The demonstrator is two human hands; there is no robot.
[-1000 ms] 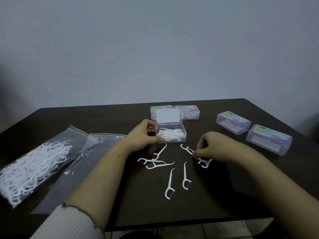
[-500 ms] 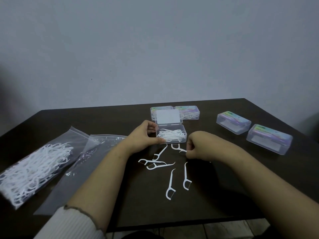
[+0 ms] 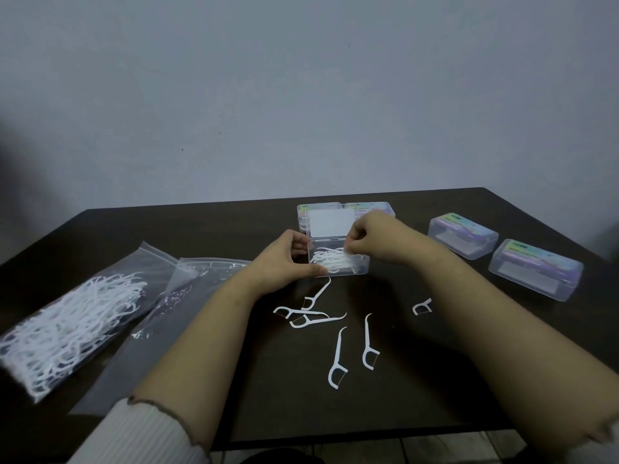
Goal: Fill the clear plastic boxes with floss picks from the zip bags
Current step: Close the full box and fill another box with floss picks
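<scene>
clear plastic, lid hinged up at the back, the open box [image 3: 338, 264] sits mid-tabletop [image 3: 167, 226] with a loose heap of white floss picks inside. the left hand [image 3: 284, 259] holds its left end, thumb along the near wall and fingers curled round the far corner. the right hand [image 3: 371, 241] hovers over the box's right half, its grip closed with fingertips pinched together just above the heap; whether it has hold of a pick i cannot tell.

loose floss picks [image 3: 336, 360] lie scattered on the tabletop nearer the person, three crossed just below the box, two side by side further forward, and one partly hidden by the right forearm. a zip bag [image 3: 72, 326] packed with picks lies at far left, and a flatter, nearly empty zip bag [image 3: 157, 306] lies just beside it. two closed boxes [image 3: 462, 236] with colourful labels stand at right, well apart from the open one; two more boxes [image 3: 335, 207] sit just behind its raised lid.
</scene>
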